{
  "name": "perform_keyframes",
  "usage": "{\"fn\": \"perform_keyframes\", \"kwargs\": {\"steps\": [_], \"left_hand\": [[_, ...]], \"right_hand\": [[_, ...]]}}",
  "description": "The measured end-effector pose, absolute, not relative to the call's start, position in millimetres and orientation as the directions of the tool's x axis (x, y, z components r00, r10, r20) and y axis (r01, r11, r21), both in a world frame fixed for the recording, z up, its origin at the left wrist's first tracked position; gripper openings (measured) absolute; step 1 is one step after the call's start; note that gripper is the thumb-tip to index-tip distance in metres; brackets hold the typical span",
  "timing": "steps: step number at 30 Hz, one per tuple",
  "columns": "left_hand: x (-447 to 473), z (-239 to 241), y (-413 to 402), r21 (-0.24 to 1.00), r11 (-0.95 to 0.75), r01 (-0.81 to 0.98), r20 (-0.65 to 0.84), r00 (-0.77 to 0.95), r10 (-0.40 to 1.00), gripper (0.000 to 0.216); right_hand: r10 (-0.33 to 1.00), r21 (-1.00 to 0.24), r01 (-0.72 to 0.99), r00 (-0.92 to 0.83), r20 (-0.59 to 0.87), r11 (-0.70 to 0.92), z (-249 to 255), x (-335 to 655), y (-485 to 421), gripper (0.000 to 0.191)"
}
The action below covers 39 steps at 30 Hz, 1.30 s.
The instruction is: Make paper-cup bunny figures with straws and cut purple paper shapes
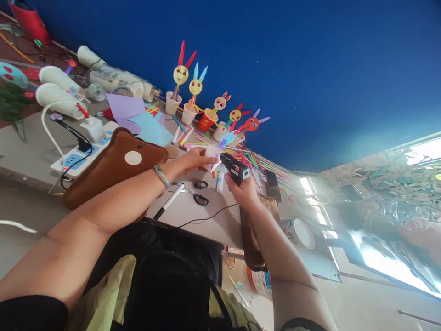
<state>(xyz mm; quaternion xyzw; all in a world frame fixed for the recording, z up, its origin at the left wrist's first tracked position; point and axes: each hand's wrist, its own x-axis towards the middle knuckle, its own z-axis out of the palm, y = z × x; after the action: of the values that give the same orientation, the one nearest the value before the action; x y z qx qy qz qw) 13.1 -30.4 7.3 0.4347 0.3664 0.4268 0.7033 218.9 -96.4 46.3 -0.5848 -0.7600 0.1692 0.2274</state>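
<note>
My left hand [199, 161], with a bracelet on its wrist, is closed on a white paper cup [211, 151]. A purple stick and a light-blue rabbit-like figure [227, 138] show just beyond the cup; whether they are joined to it I cannot tell. In my right hand [246, 191] is a black glue gun [236, 168], its nozzle end close to the cup. A black cord [206, 218] runs across the table near it. Nearer to me lie black-handled scissors [200, 199] and a black-and-white marker [168, 201].
Rabbit figures in paper cups [189, 113] line the blue wall. Coloured sticks [255, 161] are scattered at the right. Brown cushion-like bags [120, 170] flank my arms. A power strip [74, 158] and coloured paper [127, 108] are at left; a paper cup [303, 233] stands at right.
</note>
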Motion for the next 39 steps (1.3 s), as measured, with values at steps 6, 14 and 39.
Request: {"fn": "perform_keyframes", "kwargs": {"steps": [6, 14, 39], "left_hand": [[14, 5, -29, 0.94, 0.216, -0.263, -0.121, 0.336, 0.934, 0.052], [12, 7, -28, 0.945, 0.23, -0.232, -0.139, 0.351, 0.926, 0.05], [4, 4, -19, 0.875, 0.215, -0.433, -0.003, 0.441, 0.897, 0.059]], "right_hand": [[0.955, -0.47, 0.832, -0.232, 0.187, 0.294, 46, 216, -97, 0.035], [0.955, -0.464, 0.837, -0.226, 0.191, 0.291, 43, 223, -96, 0.036], [0.964, 0.115, 0.959, -0.263, 0.03, 0.258, 33, 259, -126, 0.039]]}}
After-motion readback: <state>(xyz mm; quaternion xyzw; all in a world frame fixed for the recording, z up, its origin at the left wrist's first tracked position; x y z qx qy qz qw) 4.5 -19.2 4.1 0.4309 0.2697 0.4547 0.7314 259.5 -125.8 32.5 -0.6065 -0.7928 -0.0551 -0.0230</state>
